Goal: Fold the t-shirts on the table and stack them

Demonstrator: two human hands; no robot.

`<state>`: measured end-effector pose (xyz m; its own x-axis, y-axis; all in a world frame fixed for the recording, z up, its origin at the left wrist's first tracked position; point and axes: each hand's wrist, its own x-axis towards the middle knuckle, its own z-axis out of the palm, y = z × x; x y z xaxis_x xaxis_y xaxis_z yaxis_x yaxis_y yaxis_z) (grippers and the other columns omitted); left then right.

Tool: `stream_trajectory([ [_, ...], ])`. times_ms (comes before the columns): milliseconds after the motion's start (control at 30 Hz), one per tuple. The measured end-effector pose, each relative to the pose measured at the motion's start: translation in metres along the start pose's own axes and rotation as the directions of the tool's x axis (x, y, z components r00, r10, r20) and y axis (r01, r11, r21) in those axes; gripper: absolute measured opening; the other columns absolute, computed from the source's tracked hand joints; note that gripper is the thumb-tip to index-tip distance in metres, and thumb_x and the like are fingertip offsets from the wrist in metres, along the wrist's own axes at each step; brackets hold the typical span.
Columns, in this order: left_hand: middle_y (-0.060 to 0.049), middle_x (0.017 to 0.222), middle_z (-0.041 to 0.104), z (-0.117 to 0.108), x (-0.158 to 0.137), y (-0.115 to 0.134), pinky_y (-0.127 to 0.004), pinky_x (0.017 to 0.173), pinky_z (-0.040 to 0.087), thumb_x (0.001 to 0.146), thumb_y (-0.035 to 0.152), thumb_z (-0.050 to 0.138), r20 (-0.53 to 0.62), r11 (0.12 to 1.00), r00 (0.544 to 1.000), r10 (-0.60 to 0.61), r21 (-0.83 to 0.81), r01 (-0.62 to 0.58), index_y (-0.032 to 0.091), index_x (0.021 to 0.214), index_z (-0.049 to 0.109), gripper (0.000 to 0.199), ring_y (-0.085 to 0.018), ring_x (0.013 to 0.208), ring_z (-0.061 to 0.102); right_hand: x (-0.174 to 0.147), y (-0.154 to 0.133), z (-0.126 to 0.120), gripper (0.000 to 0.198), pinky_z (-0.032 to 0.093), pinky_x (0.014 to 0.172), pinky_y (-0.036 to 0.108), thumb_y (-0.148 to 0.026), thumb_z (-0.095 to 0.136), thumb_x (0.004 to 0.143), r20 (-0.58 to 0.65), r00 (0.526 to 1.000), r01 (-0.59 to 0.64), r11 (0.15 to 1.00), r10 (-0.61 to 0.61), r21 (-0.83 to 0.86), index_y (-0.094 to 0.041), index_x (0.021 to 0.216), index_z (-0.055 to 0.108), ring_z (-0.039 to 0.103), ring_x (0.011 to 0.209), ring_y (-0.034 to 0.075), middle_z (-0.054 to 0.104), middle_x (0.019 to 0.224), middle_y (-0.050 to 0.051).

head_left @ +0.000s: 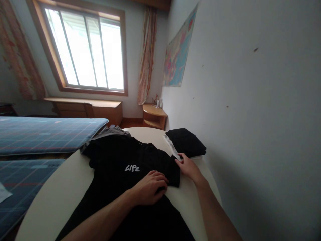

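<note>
A black T-shirt [112, 157] with white "LIFE" lettering on the chest lies spread on a round white table [45, 201], collar away from me. My left hand [151, 188] rests on the shirt's right side below the armpit, fingers bent together against the cloth; its fingertips are partly hidden. At the outer edge of the right sleeve, my right hand [187, 167] pinches the cloth between thumb and fingers. Just beyond that hand sits a folded black garment stack [185, 142], with white, plastic-looking material under it.
Grey cloth [111, 131] lies past the shirt's left shoulder. Blue plaid mattresses [50, 135] stand left of the table, and a white wall [250, 140] runs close along the right. A wooden corner shelf [154, 110] and low cabinet [107, 108] are farther back.
</note>
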<state>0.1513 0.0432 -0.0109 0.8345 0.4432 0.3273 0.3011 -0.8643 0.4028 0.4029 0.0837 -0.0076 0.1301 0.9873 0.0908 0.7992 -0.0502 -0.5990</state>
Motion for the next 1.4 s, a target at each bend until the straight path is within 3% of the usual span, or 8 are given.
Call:
stream_trajectory([
  [133,-0.001,0.12,0.067,-0.002,-0.001,0.002,-0.039,0.112,0.03,0.088,0.018,0.054,0.016,0.999,0.999,0.031,-0.035,-0.031,0.024,0.095,0.064,0.014,-0.02,0.114,0.059,0.004,0.004,0.004,0.034,0.043,0.07,0.025,-0.035,0.06,0.087,0.02,0.999,0.042,0.993,-0.04,-0.107,-0.019,0.115,0.067,0.066,0.078,0.019,0.071,0.08,0.004],
  [300,-0.004,0.121,0.066,-0.004,-0.002,0.003,-0.037,0.108,0.035,0.088,0.019,0.053,0.023,0.998,0.999,0.043,-0.047,-0.042,0.025,0.113,0.061,0.027,-0.021,0.115,0.058,-0.002,0.013,-0.007,0.012,0.039,0.062,0.024,-0.027,0.071,0.072,0.105,0.995,0.013,0.986,0.004,-0.167,-0.017,0.079,0.071,0.064,0.071,0.019,0.07,0.071,0.002],
  [467,-0.004,0.121,0.066,-0.004,-0.002,0.002,-0.036,0.108,0.037,0.088,0.018,0.053,0.023,0.997,0.998,0.061,-0.048,-0.059,0.026,0.119,0.059,0.032,-0.021,0.116,0.058,-0.011,0.002,-0.016,0.027,0.033,0.056,0.024,-0.043,0.073,0.072,0.109,0.994,0.002,0.973,0.024,-0.231,-0.018,0.065,0.063,0.059,0.063,0.017,0.065,0.064,0.001],
  [633,-0.004,0.117,0.067,-0.005,-0.002,0.002,-0.036,0.105,0.039,0.09,0.018,0.052,0.031,0.997,0.997,0.064,-0.035,-0.063,0.025,0.118,0.06,0.031,-0.02,0.112,0.059,-0.009,-0.014,-0.009,0.028,0.036,0.061,0.025,-0.046,0.057,0.088,-0.101,0.995,-0.053,0.961,0.026,-0.273,-0.019,0.084,0.065,0.065,0.075,0.019,0.071,0.08,0.006],
  [733,-0.004,0.115,0.067,-0.006,-0.002,0.003,-0.036,0.104,0.04,0.09,0.017,0.05,0.042,0.997,0.996,0.073,-0.033,-0.071,0.026,0.116,0.061,0.029,-0.02,0.11,0.059,-0.006,-0.012,-0.001,0.028,0.039,0.067,0.025,-0.042,0.056,0.09,-0.087,0.996,-0.037,0.971,0.017,-0.237,-0.019,0.103,0.065,0.068,0.084,0.02,0.074,0.091,0.008],
  [933,-0.003,0.115,0.067,-0.004,-0.003,0.0,-0.036,0.103,0.041,0.09,0.018,0.051,0.046,0.997,0.997,0.069,-0.023,-0.068,0.026,0.116,0.061,0.029,-0.02,0.11,0.059,-0.005,-0.001,0.001,0.023,0.036,0.062,0.026,-0.042,0.065,0.08,0.028,0.999,-0.015,0.947,0.025,-0.32,-0.019,0.076,0.066,0.066,0.079,0.022,0.072,0.081,0.008],
  [1133,-0.004,0.116,0.066,-0.005,-0.002,0.002,-0.036,0.102,0.042,0.089,0.017,0.052,0.045,0.998,0.997,0.064,-0.02,-0.063,0.026,0.117,0.061,0.03,-0.02,0.11,0.059,-0.004,0.004,-0.004,0.015,0.035,0.061,0.024,-0.033,0.066,0.079,0.002,1.0,0.018,0.967,-0.018,-0.254,-0.018,0.079,0.062,0.063,0.074,0.019,0.07,0.078,0.004],
  [1400,-0.004,0.129,0.064,-0.008,-0.003,0.005,-0.039,0.111,0.037,0.09,0.018,0.05,0.07,0.993,0.994,0.088,-0.086,-0.082,0.027,0.128,0.057,0.039,-0.021,0.124,0.056,-0.004,0.001,-0.008,0.017,0.041,0.073,0.027,-0.031,0.056,0.089,-0.159,0.986,-0.087,0.973,0.053,-0.212,-0.018,0.087,0.067,0.068,0.088,0.022,0.073,0.09,0.009],
])
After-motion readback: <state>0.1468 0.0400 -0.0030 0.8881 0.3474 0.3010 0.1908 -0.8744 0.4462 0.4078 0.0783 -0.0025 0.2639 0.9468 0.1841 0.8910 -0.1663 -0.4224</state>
